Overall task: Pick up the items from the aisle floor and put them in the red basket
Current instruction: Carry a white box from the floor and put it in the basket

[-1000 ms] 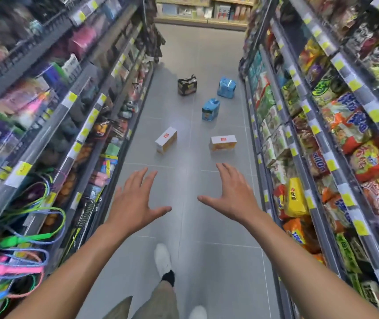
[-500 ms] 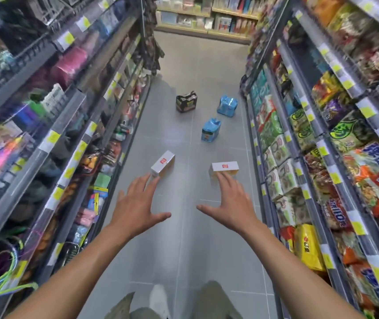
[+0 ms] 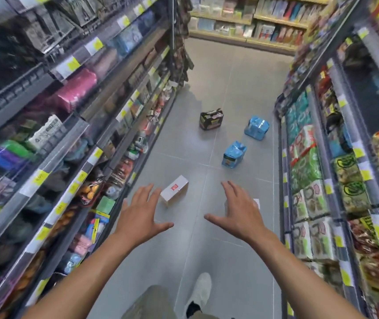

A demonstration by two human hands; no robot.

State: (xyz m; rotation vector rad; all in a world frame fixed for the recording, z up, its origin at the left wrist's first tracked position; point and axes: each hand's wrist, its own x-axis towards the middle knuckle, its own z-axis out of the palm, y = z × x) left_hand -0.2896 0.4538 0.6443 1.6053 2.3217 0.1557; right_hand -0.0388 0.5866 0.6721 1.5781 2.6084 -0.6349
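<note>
Head view, mid-aisle, camera in motion; the shelf edges are blurred.

Change over the last second: the person has closed on the nearest items. Both white boxes lay well ahead of the fingertips a second back. Now the left box point(image 3: 174, 191) shows just past the left hand point(image 3: 138, 217). The right box point(image 3: 256, 203) is mostly hidden behind the right hand point(image 3: 241, 215), only a corner showing. Cannot tell from this angle whether either hand touches a box; probably both are still above them.

Grip: apart on both hands, fingers spread, palms down, nothing held. Same as a second ago.

Items have not shifted on the floor point(image 3: 206, 249):
- near blue pack point(image 3: 234, 155), right of centre, beyond the boxes
- far blue pack point(image 3: 256, 127), close to the right shelves point(image 3: 310, 169)
- dark pack point(image 3: 210, 119), far, centre

All five are on the floor, none collected. Red basket is not in view.

One white shoe point(image 3: 201, 293) is stepped forward at the near edge.

Reading: the approach is nearly over and pick-up has not begun. One hand is lined up per box, so taking both boxes at once looks likely, and that calls for bending low. The basket has yet to be located, so there is nowhere visible to drop them.
</note>
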